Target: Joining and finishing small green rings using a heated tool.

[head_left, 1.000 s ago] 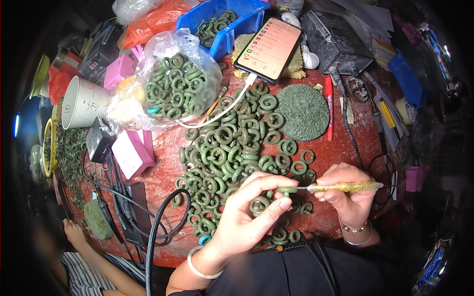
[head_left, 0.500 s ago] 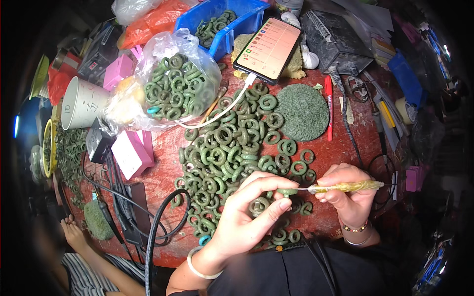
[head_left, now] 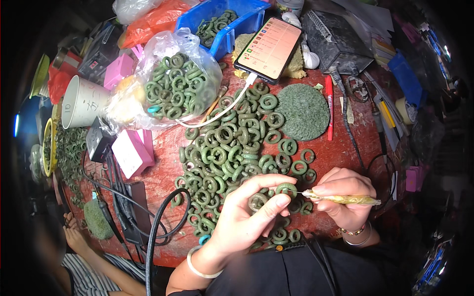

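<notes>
Between its thumb and fingertips, my left hand (head_left: 252, 209) pinches a green ring (head_left: 286, 189), tilted so that its hole partly shows. A slim tool (head_left: 345, 198) with a yellowish wrapped handle and a thin metal tip is gripped in my right hand (head_left: 348, 190). Its tip points left and reaches the ring; whether it touches the inside or the edge I cannot tell. Beneath and beyond my left hand spreads a heap of green and brownish rings (head_left: 217, 155) on the red tabletop (head_left: 163, 185).
A clear bag of rings (head_left: 177, 89), a blue bin (head_left: 222, 44) and a plugged-in phone (head_left: 269, 48) stand farther back. Right of the heap lie a round green pad (head_left: 302, 112) and a red pen (head_left: 330, 108). Black cables (head_left: 153, 232) loop at left, near another person's hand (head_left: 74, 234).
The ring has been turned from nearly edge-on to show its hole. My right hand has shifted slightly, and the tool's tip now meets the ring at a different angle.
</notes>
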Available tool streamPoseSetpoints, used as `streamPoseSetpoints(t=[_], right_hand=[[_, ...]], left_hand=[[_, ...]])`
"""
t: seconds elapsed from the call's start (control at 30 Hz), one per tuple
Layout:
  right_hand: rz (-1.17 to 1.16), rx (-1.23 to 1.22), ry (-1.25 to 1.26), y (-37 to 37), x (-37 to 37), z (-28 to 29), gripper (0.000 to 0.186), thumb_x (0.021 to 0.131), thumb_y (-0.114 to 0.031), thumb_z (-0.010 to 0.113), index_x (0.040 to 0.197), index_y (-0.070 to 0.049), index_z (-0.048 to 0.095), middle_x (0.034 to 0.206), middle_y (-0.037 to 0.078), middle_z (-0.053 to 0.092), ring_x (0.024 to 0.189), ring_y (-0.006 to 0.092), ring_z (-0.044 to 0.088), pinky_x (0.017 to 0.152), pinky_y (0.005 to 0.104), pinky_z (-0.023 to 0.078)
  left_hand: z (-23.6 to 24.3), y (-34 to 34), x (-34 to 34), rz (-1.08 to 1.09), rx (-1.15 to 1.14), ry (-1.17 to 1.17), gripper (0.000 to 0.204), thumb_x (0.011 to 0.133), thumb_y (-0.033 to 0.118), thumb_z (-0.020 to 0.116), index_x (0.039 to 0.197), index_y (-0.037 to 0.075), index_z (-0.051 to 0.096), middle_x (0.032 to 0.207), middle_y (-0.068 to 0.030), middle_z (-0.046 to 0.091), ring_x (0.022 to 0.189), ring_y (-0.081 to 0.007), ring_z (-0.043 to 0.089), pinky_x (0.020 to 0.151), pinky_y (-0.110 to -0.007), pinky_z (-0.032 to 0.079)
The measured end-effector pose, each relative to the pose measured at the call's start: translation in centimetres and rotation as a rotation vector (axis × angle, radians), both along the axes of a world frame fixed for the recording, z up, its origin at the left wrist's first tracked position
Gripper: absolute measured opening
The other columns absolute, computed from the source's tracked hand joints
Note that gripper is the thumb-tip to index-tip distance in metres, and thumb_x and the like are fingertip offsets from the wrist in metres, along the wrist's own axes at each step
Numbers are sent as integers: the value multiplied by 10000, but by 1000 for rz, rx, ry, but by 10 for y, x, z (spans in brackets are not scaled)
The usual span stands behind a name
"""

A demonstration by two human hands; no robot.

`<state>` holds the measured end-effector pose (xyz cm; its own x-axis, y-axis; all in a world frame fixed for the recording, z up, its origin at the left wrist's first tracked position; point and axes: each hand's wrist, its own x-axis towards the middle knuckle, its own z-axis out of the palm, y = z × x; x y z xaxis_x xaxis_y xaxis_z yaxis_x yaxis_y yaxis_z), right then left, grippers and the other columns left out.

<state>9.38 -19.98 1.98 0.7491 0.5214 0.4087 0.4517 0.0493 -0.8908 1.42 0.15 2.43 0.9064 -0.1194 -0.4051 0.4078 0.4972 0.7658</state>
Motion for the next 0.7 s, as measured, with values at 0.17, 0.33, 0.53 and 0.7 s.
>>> streamPoseSetpoints(t=[0.17, 0.33, 0.53, 0.7], right_hand=[[-110, -73, -58, 3, -2, 2, 205, 797, -48, 776, 959, 43, 690, 863, 132, 718, 717, 215, 689, 637, 301, 549], [-28, -61, 0, 1, -2, 2, 216, 791, -58, 785, 957, 43, 690, 857, 133, 725, 715, 203, 687, 642, 297, 549], [-148, -91, 25, -2, -3, 0, 229, 779, -48, 793, 964, 39, 690, 863, 129, 730, 699, 189, 682, 629, 279, 536], [-108, -63, 111, -1, -5, 0, 229, 781, -46, 792, 965, 38, 684, 859, 130, 729, 685, 183, 675, 625, 274, 530]], left_hand=[[-4, -1, -1, 7, -13, -6, 279, 939, 152, 662, 1195, 45, 629, 847, -15, 623, 534, -15, 472, 449, -166, 358], [-4, 0, 0, 0, -7, -32, 273, 941, 137, 656, 1198, 48, 629, 861, -13, 612, 542, -20, 477, 459, -171, 363], [-7, -2, 0, 5, 43, -72, 264, 936, 105, 653, 1190, 37, 634, 953, -25, 558, 558, -28, 496, 478, -177, 382], [-9, -1, -1, 5, 109, -128, 264, 937, 88, 641, 1189, 15, 614, 899, -44, 572, 528, -33, 470, 455, -176, 366]])
